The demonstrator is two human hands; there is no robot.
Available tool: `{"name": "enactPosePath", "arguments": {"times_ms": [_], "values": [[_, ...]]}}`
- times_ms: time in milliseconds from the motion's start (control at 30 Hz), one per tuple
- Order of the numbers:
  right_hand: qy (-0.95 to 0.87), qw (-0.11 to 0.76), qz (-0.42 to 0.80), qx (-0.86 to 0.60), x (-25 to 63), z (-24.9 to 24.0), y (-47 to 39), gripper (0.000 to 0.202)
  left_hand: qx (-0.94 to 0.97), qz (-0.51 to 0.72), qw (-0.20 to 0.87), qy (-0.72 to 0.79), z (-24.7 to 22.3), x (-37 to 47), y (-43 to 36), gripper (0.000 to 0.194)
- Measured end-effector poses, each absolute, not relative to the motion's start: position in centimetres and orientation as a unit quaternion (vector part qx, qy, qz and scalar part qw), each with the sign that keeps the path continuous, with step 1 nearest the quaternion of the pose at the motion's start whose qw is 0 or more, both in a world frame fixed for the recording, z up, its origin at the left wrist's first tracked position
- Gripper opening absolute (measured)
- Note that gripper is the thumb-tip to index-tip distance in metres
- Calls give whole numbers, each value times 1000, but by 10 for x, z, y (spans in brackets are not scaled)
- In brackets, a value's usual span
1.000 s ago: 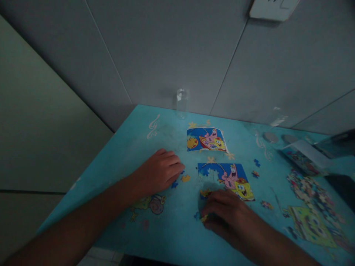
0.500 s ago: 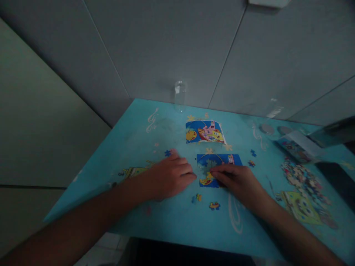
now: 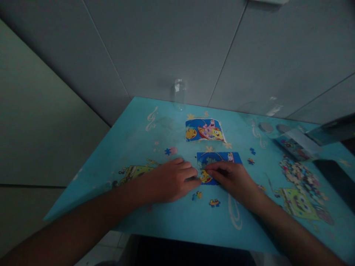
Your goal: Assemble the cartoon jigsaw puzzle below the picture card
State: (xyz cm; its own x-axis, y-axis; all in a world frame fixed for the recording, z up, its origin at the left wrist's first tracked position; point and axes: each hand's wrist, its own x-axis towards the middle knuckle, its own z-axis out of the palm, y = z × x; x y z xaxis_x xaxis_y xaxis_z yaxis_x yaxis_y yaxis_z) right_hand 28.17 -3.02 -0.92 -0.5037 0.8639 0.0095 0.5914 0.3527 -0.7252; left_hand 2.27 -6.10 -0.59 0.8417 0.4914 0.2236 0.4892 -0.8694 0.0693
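Observation:
A partly assembled jigsaw puzzle with a blue cartoon picture lies on the table in front of me. My right hand is over it, thumb and index finger pinched at a yellow puzzle piece near its left side; the fingertips partly hide it. My left hand rests at the puzzle's left edge, fingers loosely bent and apart, with nothing visible in them. Near me lie two loose pieces, a blue-and-yellow one and a brownish one. Behind the puzzle is a matching picture sheet.
A clear jar stands by the wall. To the right are a pile of puzzle pieces, a dark phone-like slab, a printed box and round lids. A blue piece lies beyond my left hand.
My left hand has shifted right, its fingertips now reaching the puzzle's left edge. My right hand's pinch has moved slightly left over the puzzle.

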Motion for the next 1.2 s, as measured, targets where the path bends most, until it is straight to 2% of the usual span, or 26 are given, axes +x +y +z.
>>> {"name": "enactPosePath", "arguments": {"times_ms": [567,1200], "values": [[-826,210,327,-409,272,-5,-32,21,960,105,8,259,-6,25,-61,18],[-849,213,272,-400,267,-4,-36,14,958,124,10,260,-4,25,-61,20]]}}
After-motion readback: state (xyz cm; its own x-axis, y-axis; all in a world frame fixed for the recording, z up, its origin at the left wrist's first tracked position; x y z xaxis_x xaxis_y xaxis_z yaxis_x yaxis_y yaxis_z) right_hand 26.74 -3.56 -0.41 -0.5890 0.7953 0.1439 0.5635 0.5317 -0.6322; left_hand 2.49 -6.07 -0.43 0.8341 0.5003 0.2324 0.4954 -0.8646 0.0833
